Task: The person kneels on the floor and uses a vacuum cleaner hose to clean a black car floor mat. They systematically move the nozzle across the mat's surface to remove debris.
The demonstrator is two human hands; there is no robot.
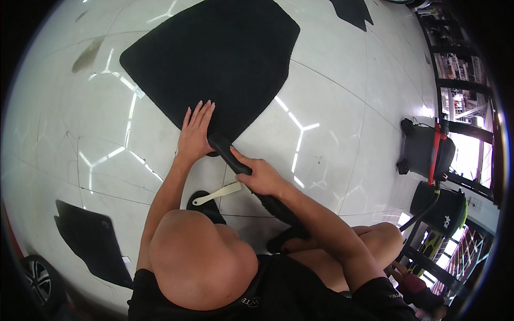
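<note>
Where the mat (pixel 214 59) lies: on the glossy pale floor (pixel 332 160), broad, black, fabric-like, with angled sides and rounded corners
Left hand (pixel 196 136): fingers straight, released, laid over the mat's near edge
Right hand (pixel 261 176): fingers wrapped around a smooth black tube (pixel 226 152), its tip at the mat's near end
Cream tool (pixel 217 194): slim, flat, hole in its handle, near the tube

From where I stand I count three black mats (pixel 214 69): one large, two smaller (pixel 93 243). There are two bare hands (pixel 195 136) at work, with one black tube (pixel 229 155) and one cream-coloured flat tool (pixel 218 193). At the left I make out one spoked car wheel (pixel 38 280); along the right, two bulky dark units (pixel 423 150) and one other person (pixel 412 283).
</note>
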